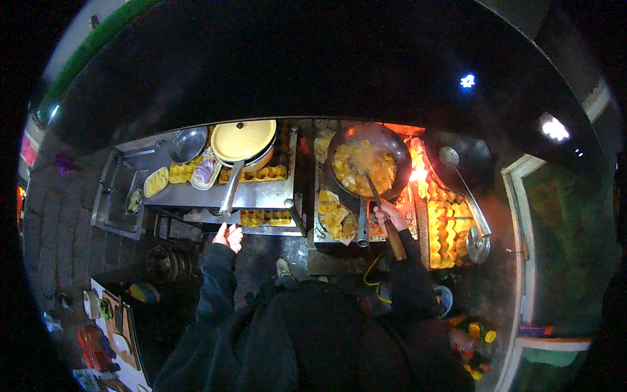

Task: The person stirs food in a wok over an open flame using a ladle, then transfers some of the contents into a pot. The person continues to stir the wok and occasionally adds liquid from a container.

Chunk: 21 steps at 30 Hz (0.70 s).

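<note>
My right hand (390,216) is closed around the wooden handle (396,240) of a cooking utensil, whose working end is in the food (365,164) in a dark wok (400,157). Steam rises from the yellowish-brown food. The wok's tubular handle (362,228) points towards me. My left hand (229,237) hangs in front of the metal counter with its fingers curled and nothing seen in it; whether they are fully closed is unclear. Just beyond it, a metal pan handle (232,191) juts over the counter edge, beneath a cream-coloured pot lid (243,139).
Orange flames (417,169) glow right of the wok, beside yellow egg trays (443,225). A long-handled ladle (465,183) lies at the right. The left counter (181,197) holds a metal bowl (188,144) and a dish of sliced onion (205,172). A sink (116,196) stands farther left.
</note>
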Tool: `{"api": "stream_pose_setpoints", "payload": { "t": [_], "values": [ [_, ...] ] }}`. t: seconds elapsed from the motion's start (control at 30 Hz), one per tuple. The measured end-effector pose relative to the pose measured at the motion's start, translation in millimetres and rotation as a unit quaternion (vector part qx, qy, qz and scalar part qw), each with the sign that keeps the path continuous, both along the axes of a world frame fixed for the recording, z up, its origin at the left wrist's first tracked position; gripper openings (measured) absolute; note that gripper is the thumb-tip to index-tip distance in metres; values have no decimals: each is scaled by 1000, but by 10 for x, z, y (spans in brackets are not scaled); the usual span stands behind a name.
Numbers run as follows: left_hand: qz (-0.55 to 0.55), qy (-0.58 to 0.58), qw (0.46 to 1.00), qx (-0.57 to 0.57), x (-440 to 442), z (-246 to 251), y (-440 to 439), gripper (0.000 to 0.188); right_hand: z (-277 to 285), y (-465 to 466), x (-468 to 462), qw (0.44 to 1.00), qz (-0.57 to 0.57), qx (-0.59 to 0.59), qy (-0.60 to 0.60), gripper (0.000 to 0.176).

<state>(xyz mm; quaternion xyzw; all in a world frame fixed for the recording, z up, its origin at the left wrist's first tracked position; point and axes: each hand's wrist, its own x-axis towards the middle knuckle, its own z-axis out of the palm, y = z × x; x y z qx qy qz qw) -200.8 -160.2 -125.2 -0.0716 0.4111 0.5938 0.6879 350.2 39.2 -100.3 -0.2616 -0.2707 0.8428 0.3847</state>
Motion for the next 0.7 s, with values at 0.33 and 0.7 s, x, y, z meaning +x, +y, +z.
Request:
{"api": "stream_pose_setpoints", "payload": {
  "t": [0.33, 0.7],
  "values": [
    [-50, 31, 997, -47, 221, -220, -129, 33, 661, -169, -13, 969, -36, 83, -230, 49],
    [-63, 66, 996, -11, -85, -257, -127, 32, 1145, -274, 172, 815, -131, 206, -526, 41]
  ]
}}
